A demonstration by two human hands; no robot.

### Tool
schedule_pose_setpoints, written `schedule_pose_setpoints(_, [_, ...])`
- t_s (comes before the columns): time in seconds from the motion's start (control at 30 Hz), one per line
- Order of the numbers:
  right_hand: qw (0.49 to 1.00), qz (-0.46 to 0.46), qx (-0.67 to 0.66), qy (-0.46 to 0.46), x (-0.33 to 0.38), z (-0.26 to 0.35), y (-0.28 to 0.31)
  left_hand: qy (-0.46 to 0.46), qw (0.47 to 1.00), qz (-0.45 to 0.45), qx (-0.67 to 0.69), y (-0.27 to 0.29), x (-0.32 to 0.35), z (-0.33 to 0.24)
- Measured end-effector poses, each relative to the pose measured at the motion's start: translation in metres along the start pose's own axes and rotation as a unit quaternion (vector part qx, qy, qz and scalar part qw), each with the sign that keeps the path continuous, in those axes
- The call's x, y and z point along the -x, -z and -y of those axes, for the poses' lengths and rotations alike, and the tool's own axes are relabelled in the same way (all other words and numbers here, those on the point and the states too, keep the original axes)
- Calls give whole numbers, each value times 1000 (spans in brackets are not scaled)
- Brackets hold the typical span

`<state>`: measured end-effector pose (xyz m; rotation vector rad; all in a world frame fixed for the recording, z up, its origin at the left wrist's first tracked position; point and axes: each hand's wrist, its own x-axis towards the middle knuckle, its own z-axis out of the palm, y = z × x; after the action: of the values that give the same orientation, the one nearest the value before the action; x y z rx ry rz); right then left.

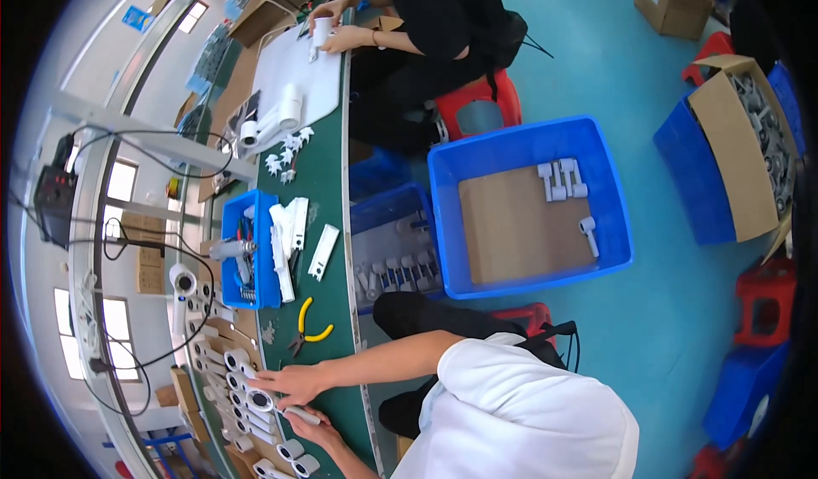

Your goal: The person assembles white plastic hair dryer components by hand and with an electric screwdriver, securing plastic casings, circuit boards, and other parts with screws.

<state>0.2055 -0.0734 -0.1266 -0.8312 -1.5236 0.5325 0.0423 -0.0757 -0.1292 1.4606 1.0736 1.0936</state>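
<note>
A white plastic part with a round, dark-ringed head (260,400) and a straight handle lies between my two hands over the bench's left side. My left hand (313,429), the lower one, is closed round the handle. My right hand (294,383) reaches in from above it, its long fingers along the head and its thumb below. Several similar white parts (237,360) stand in rows beside my hands. Two short white round pieces (290,450) are close to my left hand. Yellow-handled pliers (311,326) lie on the green bench above my right forearm.
A blue bin (249,287) holds tools and small parts, with white strips (324,251) alongside. A large blue crate (618,223) with white parts stands behind the bench edge. A co-worker (443,10) handles a white cylinder at the far end. Cables (213,279) hang over the left side.
</note>
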Motion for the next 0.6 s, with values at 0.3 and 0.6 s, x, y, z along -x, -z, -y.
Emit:
schedule_pose_setpoints(0.3, [999,-20,20,-23,2,1,0,-4,999,-5,-46,-5,4,-4])
schedule_pose_setpoints(0.6, [999,-38,33,-21,1,-2,1,-3,996,2,-86,-15,-1,-3])
